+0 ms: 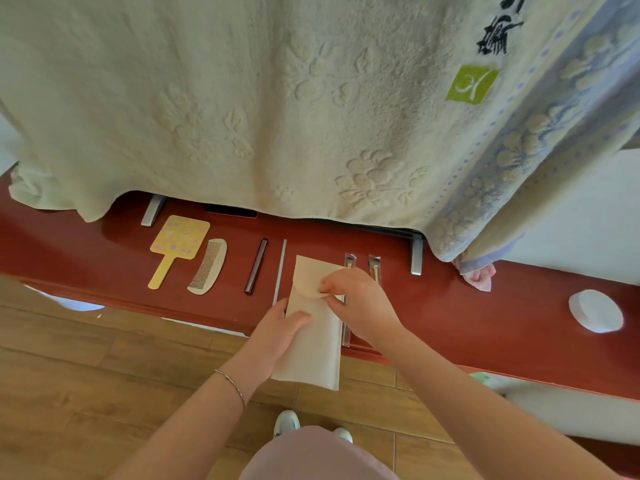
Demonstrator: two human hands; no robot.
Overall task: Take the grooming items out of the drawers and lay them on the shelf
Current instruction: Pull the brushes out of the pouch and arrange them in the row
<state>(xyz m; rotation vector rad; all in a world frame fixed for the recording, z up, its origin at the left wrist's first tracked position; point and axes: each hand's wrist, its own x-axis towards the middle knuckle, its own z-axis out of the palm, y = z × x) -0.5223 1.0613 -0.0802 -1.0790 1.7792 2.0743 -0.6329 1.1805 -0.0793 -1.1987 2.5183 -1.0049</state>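
1. Head view: left hand (277, 337) curled round pouch (313, 344), thumb on top, over shelf (450, 317) edge.
2. Right hand (353, 299) pinching pouch flap.
3. Farther, on shelf: comb (207, 266), mirror (178, 245), dark stick (256, 266), metal rod (280, 271), two packets (374, 266).
4. Beyond, towel (242, 98) hanging.

On the red shelf (450, 306) I count one yellow hand mirror (180, 242), one comb (209, 266) beside it, one dark stick (256, 265), one grey rod (280, 271), two packaged tools (374, 266) past my one cream pouch (313, 341), and one white disc (596, 310) far right.
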